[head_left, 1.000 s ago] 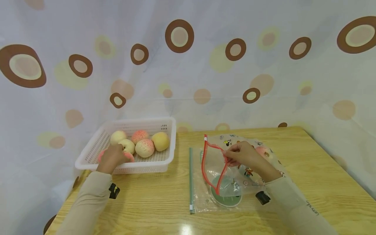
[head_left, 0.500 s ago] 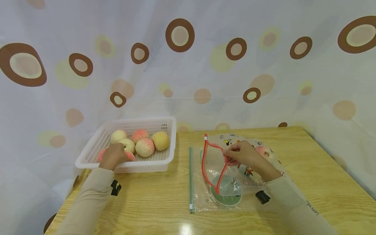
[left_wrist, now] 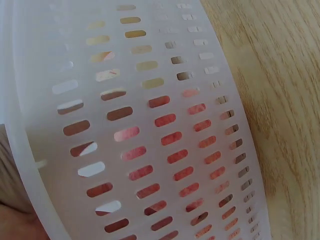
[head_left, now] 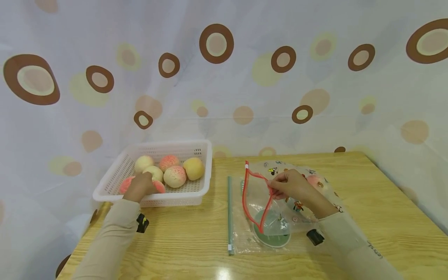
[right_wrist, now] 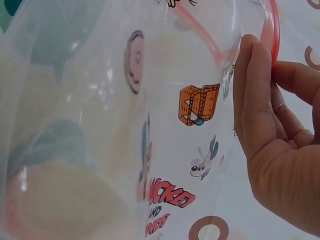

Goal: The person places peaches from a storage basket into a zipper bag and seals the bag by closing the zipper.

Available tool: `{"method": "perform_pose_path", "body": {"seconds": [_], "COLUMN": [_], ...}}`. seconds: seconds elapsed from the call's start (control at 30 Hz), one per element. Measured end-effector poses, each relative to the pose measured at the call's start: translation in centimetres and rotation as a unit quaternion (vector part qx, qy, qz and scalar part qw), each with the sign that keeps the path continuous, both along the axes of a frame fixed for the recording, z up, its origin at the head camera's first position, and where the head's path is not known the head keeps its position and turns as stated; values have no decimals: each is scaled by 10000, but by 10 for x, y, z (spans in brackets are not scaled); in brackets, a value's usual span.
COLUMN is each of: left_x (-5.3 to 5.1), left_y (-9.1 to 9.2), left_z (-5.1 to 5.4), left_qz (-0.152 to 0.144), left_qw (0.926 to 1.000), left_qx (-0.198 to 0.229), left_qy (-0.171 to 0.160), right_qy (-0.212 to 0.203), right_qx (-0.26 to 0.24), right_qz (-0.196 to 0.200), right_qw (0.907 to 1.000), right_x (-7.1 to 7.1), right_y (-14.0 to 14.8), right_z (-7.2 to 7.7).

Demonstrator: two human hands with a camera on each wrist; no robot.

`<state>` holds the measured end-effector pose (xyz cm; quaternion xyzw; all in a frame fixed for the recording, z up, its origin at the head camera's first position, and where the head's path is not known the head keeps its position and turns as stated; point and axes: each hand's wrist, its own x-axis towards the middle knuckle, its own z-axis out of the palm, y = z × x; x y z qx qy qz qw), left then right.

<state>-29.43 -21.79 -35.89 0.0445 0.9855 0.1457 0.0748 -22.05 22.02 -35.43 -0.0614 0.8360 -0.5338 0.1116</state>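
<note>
In the head view my left hand (head_left: 140,187) reaches over the front rim of a white plastic basket (head_left: 189,199), its fingers hidden among the peaches. Pinkish-red fruit (head_left: 159,187) shows on both sides of that hand; whether it grips one cannot be told. Through the slots in the left wrist view, red fruit (left_wrist: 177,156) appears close behind the basket wall. My right hand (head_left: 290,187) pinches the red-edged mouth of a clear zip bag (head_left: 297,223) printed with cartoon figures. The bag's mouth gapes toward the left, and a pale pink peach (right_wrist: 70,200) lies inside.
Several more peaches, including a speckled one (head_left: 174,176) and a yellow one (head_left: 194,168), sit in the basket. A second clear zip bag (head_left: 241,245) with a green zip lies flat beneath the red-edged one on the wooden table (head_left: 182,241). A patterned curtain (head_left: 231,93) hangs behind.
My left hand has shifted slightly to the right inside the basket, still low among the peaches. The right hand keeps its pinch on the zip bag, and the head view has moved a little.
</note>
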Motion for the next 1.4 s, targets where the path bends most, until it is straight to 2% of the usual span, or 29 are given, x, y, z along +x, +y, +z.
{"method": "perform_pose_path", "body": {"seconds": [0.17,0.4,0.63,0.9,1.07,1.23,1.4], "left_x": [-2,0,3,12,17,27,39], "left_y": [-1,-5,-8,-4,4,15,32], "left_z": [0,6,19,41,53,61,69], "left_qz": [82,-93,-81,-169,-146,-88,-259], "left_qw": [9997,9997,9980,9982,9936,9852,9795], "left_qx": [103,129,603,538,1014,1581,1801], "left_qy": [-182,-201,-197,181,477,656,870], "right_qy": [-5,-62,-54,-45,-15,-15,-3], "right_qx": [79,61,-28,-50,-62,-36,5], "right_qz": [-26,-46,-18,1,5,9,17], "right_qw": [10000,10000,10000,10000,10000,10000,10000], "right_x": [1,1,0,0,-1,0,0], "right_y": [0,1,1,1,1,1,1], "right_z": [1,-2,-2,-1,0,0,-2]}}
